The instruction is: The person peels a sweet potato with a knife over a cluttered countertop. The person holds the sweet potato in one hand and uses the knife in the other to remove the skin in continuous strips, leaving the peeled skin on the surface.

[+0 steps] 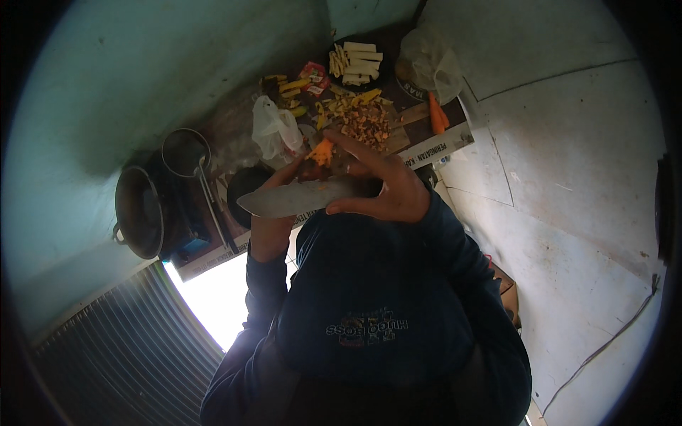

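My right hand (387, 188) holds a large knife (280, 201), thumb below and fingers reaching forward past it, its broad blade lying across toward the left. My left hand (273, 238) is largely behind the blade; some fingers show above it beside orange shredded pieces (321, 153), and I cannot make out whether it holds anything. Brown chopped pieces (362, 128) and yellow peelings (355, 99) lie on the worktop beyond my hands. A whole carrot (439, 117) is at the right, and a white plastic bag (273, 128) sits left of the orange pieces.
A dark plate of pale rolls (361, 62) stands at the back, beside another plastic bag (440, 67). A wok (137, 213) and a long-handled pan or strainer (186, 149) are at the left by a stove. Walls (547, 142) close in on the worktop.
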`<state>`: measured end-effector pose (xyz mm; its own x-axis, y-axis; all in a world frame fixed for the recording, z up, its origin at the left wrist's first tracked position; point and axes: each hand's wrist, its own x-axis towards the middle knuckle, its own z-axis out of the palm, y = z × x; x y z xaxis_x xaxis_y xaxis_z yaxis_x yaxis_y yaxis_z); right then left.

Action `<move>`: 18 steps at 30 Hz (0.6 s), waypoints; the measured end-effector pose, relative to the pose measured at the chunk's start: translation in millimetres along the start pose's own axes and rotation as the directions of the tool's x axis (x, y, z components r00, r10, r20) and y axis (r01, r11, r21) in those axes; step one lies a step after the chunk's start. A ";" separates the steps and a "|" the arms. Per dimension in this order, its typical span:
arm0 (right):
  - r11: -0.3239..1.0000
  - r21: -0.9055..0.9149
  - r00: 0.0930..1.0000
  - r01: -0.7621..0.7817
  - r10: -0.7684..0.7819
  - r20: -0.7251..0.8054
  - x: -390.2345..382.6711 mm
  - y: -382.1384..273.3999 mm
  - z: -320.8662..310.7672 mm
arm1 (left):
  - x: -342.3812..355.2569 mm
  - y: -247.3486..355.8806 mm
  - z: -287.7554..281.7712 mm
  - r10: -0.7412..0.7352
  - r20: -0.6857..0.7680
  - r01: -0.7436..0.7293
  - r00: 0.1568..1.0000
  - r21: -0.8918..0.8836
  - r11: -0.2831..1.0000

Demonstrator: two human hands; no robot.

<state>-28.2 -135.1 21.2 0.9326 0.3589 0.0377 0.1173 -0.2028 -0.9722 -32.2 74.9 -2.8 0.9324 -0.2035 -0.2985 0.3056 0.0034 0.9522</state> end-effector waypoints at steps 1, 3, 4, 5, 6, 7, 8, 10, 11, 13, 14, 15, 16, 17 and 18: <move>0.999 -0.027 1.000 -0.018 0.019 0.016 0.0 0.6 -0.5 | -0.3 0.2 0.0 0.008 0.000 -0.008 1.000 0.007 1.000; 0.999 -0.015 0.999 -0.030 0.030 0.022 0.8 2.1 0.1 | -0.8 1.1 2.3 0.004 -0.002 -0.005 1.000 -0.069 0.998; 0.999 0.025 1.000 -0.022 0.022 0.012 1.2 2.9 1.6 | -1.3 1.9 4.7 -0.007 -0.002 0.007 1.000 -0.152 0.988; 0.997 0.071 1.000 -0.029 0.029 0.007 1.7 3.5 2.7 | -2.0 3.0 7.8 -0.041 -0.016 0.036 0.999 -0.226 0.974; 0.997 0.074 1.000 -0.024 0.024 -0.003 1.7 4.2 3.1 | -3.3 4.5 11.4 -0.010 -0.035 0.004 0.999 -0.161 0.987; 0.996 0.082 0.999 -0.032 0.033 -0.008 1.6 4.5 4.5 | -5.7 6.1 14.8 0.004 -0.069 -0.010 0.998 -0.087 0.996; 0.995 0.098 0.999 -0.036 0.038 -0.013 1.5 4.7 5.9 | -7.9 8.2 17.4 0.019 -0.102 -0.021 0.995 -0.012 1.000; 0.994 0.111 0.999 -0.023 0.027 -0.041 1.9 5.0 9.3 | -10.8 12.9 18.3 0.026 -0.073 -0.016 0.997 0.137 0.990; 0.992 0.125 0.999 -0.019 0.025 -0.047 1.7 4.9 9.6 | -10.5 13.4 18.7 0.028 -0.063 -0.018 0.998 0.163 0.986; 0.996 0.080 0.998 -0.030 0.034 -0.049 1.3 3.8 9.5 | -9.2 12.5 16.7 0.031 -0.050 -0.022 0.998 0.168 0.986; 0.996 0.079 0.998 -0.041 0.044 -0.041 0.9 3.0 8.2 | -8.1 10.8 15.1 0.010 -0.050 -0.003 0.999 0.138 0.990; 0.998 0.042 0.999 -0.047 0.048 -0.025 0.5 1.8 7.0 | -7.3 8.4 13.0 -0.011 -0.050 0.017 0.999 0.108 0.994; 0.998 0.020 0.998 -0.054 0.054 -0.008 0.4 0.8 4.5 | -5.7 5.5 11.5 -0.053 -0.049 0.056 0.997 0.068 0.996; 0.997 0.018 0.997 -0.074 0.073 0.010 -0.1 -0.3 1.7 | -4.3 2.9 9.7 -0.055 -0.020 0.055 0.998 -0.003 0.999; 0.995 -0.045 0.995 -0.087 0.088 0.038 -1.0 -1.1 -1.6 | -3.3 0.8 8.4 -0.056 0.008 0.057 0.998 -0.073 0.996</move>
<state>-28.7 -136.7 22.5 0.9256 0.3742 -0.0571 0.0514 -0.2737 -0.9604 -36.6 67.3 -0.6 0.9120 -0.2117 -0.3512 0.3715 0.0637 0.9263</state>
